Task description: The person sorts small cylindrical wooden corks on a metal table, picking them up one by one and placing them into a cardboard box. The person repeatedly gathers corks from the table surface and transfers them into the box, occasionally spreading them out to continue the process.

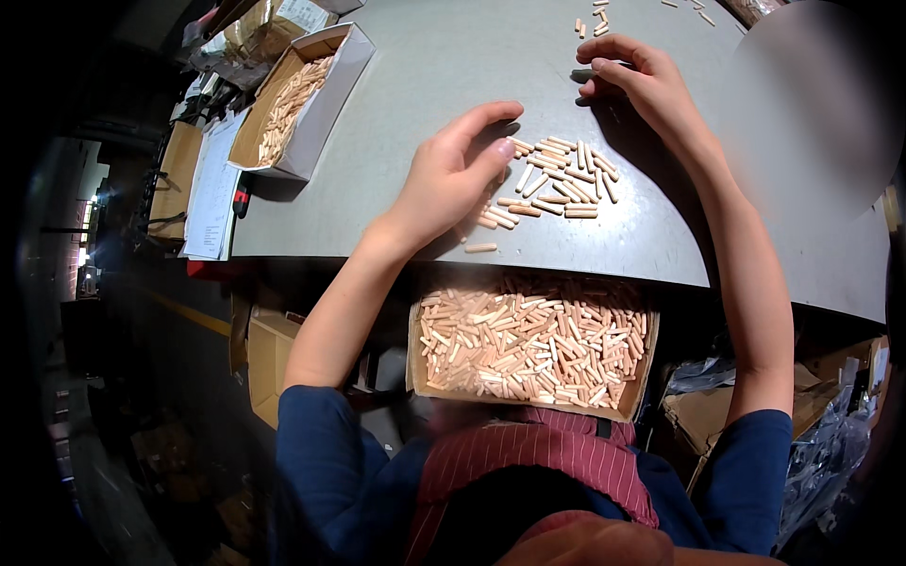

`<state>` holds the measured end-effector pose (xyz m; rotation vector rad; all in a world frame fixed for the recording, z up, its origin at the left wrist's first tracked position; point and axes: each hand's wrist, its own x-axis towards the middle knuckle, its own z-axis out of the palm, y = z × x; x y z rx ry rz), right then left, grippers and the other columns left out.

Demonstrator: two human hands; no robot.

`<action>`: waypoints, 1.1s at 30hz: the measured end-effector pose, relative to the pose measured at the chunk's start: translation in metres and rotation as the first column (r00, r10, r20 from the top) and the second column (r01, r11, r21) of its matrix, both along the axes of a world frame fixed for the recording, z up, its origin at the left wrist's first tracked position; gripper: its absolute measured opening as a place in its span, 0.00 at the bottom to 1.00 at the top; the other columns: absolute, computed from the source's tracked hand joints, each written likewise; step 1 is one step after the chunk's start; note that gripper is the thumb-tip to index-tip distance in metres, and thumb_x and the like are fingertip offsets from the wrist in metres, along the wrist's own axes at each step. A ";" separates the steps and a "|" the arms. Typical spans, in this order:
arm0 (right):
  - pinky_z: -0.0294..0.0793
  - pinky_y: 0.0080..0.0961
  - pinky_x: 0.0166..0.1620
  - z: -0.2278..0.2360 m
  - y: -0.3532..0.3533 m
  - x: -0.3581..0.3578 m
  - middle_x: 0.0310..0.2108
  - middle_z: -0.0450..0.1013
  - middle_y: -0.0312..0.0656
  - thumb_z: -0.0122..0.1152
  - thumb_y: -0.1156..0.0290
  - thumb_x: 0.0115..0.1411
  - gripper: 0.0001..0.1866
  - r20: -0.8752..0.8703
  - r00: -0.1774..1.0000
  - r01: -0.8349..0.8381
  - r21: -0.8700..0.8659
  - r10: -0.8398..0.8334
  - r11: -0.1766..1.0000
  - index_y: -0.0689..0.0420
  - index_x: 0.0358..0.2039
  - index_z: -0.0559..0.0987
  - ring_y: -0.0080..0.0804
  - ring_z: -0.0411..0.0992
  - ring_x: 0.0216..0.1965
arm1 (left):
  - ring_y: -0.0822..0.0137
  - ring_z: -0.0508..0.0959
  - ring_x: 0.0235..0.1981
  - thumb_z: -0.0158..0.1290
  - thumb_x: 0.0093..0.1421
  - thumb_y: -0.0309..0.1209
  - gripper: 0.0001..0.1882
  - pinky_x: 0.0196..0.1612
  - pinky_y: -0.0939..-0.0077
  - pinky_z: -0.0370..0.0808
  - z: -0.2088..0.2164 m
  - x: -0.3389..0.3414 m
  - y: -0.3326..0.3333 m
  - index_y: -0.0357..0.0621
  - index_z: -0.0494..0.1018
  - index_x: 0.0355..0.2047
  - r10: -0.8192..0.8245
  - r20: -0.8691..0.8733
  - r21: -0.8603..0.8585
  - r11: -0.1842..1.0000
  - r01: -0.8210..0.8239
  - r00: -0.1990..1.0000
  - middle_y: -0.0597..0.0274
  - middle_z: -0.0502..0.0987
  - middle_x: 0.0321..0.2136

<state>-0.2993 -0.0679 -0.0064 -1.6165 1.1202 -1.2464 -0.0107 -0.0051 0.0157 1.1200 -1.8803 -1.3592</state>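
A loose cluster of short wooden dowels [564, 179] lies on the grey tabletop [396, 85]. My left hand [444, 179] rests at the cluster's left side, thumb and forefinger apart and curved; some dowels lie partly hidden under it. Farther off and to the right, my right hand [637, 80] hovers over the table with bent, parted fingers and nothing visible in them. A few dowels [599, 21] lie just beyond it near the far side. Below the table edge, in front of my body, a cardboard box [413, 363] is filled with many more dowels.
At the far left of the table stands a white box [326, 123] holding dowels. Papers [209, 193] hang by the left edge. Cardboard and clear plastic wrap [835, 443] sit below at right. A blurred round shape [816, 113] covers the upper right.
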 end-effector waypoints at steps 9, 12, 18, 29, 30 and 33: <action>0.86 0.27 0.48 -0.001 -0.005 -0.003 0.44 0.81 0.46 0.59 0.73 0.72 0.13 0.027 0.999 -0.044 0.042 0.043 0.998 0.69 0.49 0.82 0.32 0.85 0.40 | 0.67 0.80 0.56 0.46 0.77 0.33 0.19 0.61 0.72 0.74 -0.015 0.002 -0.004 0.32 0.76 0.59 -0.090 -0.180 -0.148 0.987 0.064 0.980 0.54 0.82 0.55; 0.83 0.25 0.50 0.002 -0.003 -0.002 0.45 0.80 0.43 0.56 0.73 0.73 0.12 0.013 0.999 -0.049 0.084 0.048 0.995 0.67 0.50 0.81 0.28 0.83 0.41 | 0.64 0.78 0.61 0.45 0.78 0.33 0.20 0.66 0.70 0.71 -0.012 0.004 -0.002 0.31 0.75 0.60 -0.102 -0.191 -0.111 0.991 0.081 0.976 0.52 0.81 0.56; 0.84 0.26 0.49 -0.001 -0.004 -0.002 0.44 0.81 0.44 0.57 0.73 0.72 0.12 0.016 0.999 -0.039 0.060 0.039 0.997 0.67 0.50 0.82 0.30 0.84 0.41 | 0.61 0.78 0.60 0.51 0.74 0.32 0.20 0.65 0.67 0.72 -0.013 0.005 0.009 0.32 0.75 0.60 -0.079 -0.108 -0.157 0.986 0.061 0.991 0.50 0.81 0.56; 0.83 0.27 0.48 -0.005 -0.008 -0.003 0.44 0.82 0.46 0.58 0.73 0.69 0.14 -0.041 0.999 -0.023 -0.003 0.023 1.000 0.67 0.51 0.82 0.31 0.85 0.40 | 0.53 0.74 0.62 0.56 0.68 0.33 0.22 0.66 0.60 0.70 -0.011 -0.015 0.020 0.35 0.74 0.59 0.024 0.119 -0.411 0.911 0.027 0.993 0.49 0.78 0.56; 0.83 0.27 0.48 -0.005 -0.008 -0.003 0.44 0.82 0.46 0.59 0.73 0.69 0.14 -0.021 0.999 -0.025 0.001 0.025 1.000 0.67 0.51 0.82 0.31 0.85 0.40 | 0.54 0.75 0.62 0.55 0.70 0.34 0.21 0.66 0.61 0.70 -0.015 -0.013 0.015 0.35 0.74 0.59 0.021 0.071 -0.354 0.935 0.006 0.997 0.49 0.79 0.56; 0.83 0.27 0.48 -0.006 -0.008 -0.002 0.44 0.81 0.46 0.59 0.73 0.69 0.14 -0.018 1.000 -0.013 0.007 0.014 1.000 0.67 0.51 0.82 0.31 0.85 0.40 | 0.59 0.76 0.62 0.49 0.74 0.34 0.20 0.66 0.66 0.70 -0.013 -0.008 0.014 0.33 0.74 0.60 0.005 -0.162 -0.110 0.994 -0.023 0.987 0.51 0.79 0.57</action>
